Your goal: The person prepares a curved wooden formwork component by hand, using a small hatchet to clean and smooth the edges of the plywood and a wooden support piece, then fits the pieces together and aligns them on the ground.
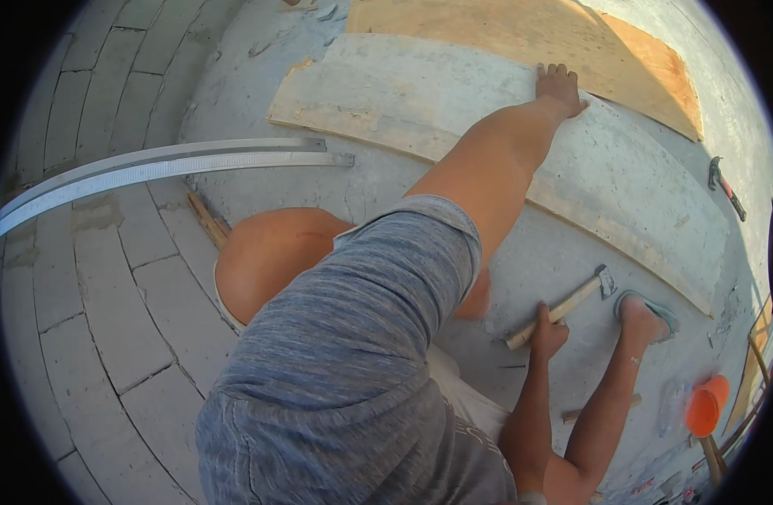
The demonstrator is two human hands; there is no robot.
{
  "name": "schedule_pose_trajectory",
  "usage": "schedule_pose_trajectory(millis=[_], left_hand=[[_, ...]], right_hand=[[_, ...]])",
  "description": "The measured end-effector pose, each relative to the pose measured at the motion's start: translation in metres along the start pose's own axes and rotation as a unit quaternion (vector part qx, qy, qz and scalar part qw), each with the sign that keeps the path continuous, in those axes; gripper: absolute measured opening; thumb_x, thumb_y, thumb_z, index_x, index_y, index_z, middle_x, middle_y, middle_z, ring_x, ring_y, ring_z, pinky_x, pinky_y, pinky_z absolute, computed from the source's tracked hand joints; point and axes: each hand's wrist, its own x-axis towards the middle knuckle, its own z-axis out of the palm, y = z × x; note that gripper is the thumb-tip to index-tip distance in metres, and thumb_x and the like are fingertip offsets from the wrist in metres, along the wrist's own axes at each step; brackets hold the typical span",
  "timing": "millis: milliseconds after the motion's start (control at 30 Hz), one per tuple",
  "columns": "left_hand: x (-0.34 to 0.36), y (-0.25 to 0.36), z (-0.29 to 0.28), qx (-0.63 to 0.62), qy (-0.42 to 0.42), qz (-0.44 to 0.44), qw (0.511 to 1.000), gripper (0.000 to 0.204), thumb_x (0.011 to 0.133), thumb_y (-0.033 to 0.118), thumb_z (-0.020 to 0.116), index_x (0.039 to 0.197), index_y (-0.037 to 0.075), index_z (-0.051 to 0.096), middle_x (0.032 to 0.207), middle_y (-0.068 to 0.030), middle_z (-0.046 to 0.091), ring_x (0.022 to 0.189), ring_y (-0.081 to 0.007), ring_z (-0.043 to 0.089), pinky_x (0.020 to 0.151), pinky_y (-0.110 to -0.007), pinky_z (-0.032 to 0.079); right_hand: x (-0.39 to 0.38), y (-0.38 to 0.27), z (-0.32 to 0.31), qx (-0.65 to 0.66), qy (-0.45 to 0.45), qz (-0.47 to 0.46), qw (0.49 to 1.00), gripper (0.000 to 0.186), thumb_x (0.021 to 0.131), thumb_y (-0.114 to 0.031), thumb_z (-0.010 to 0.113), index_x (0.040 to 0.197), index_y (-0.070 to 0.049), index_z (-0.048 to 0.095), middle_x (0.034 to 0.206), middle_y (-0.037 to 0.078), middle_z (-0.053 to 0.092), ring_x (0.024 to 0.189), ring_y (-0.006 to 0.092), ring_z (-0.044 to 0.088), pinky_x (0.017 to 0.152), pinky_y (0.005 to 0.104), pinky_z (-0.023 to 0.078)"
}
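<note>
My left hand (559, 91) rests with its fingers apart on the far edge of a long plywood board (454, 93), whose face is coated with a pale whitish layer. My left arm, in a grey sleeve, stretches across the middle of the view. Closer to my body, my right hand (550, 333) is closed round the wooden handle of a hammer (578, 299). The hammer's metal head points away to the right, near my sandalled foot (643, 316). It is held low over the concrete floor, apart from the board.
Another, browner plywood sheet (521, 34) lies beyond the board. A second hammer (726, 187) with a red and black handle lies at the right. Metal channels (176, 160) reach in from the left over a block wall (109, 278). An orange cup-like object (708, 406) stands lower right.
</note>
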Motion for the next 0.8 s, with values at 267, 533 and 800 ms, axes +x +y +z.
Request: schedule_pose_trajectory(millis=[267,533,800], left_hand=[[0.0,0.02,-0.044,0.059,-0.007,0.048,0.997,0.091,0.071,0.084,0.063,0.126,0.011,0.068,0.134,-0.0106,0.056,0.132,-0.0241,0.045,0.103,-0.039,0.033],[-0.029,0.022,-0.108,-0.011,0.015,0.118,0.993,0.08,0.065,0.088,0.065,0.093,0.013,0.076,0.082,-0.0028,0.071,0.081,-0.0205,0.07,0.07,-0.038,0.049],[-0.126,0.1,-0.194,-0.029,0.062,0.279,0.958,0.055,0.069,0.067,0.075,0.075,0.012,0.071,0.07,-0.005,0.069,0.066,-0.0239,0.069,0.056,-0.039,0.049]], right_hand=[[0.005,0.007,0.001,-0.008,0.028,0.0,1.0,0.055,0.082,-0.034,0.073,0.104,0.016,0.07,0.09,0.023,0.074,0.083,0.0282,0.071,0.079,0.0404,0.053],[0.009,0.013,0.006,-0.031,0.031,-0.03,0.999,0.059,0.08,-0.036,0.073,0.104,0.017,0.069,0.089,0.025,0.073,0.081,0.0303,0.07,0.078,0.0422,0.053],[0.009,0.017,0.005,-0.016,0.042,-0.04,0.998,0.056,0.08,-0.036,0.074,0.102,0.016,0.07,0.089,0.025,0.073,0.082,0.0313,0.07,0.08,0.0417,0.053]])
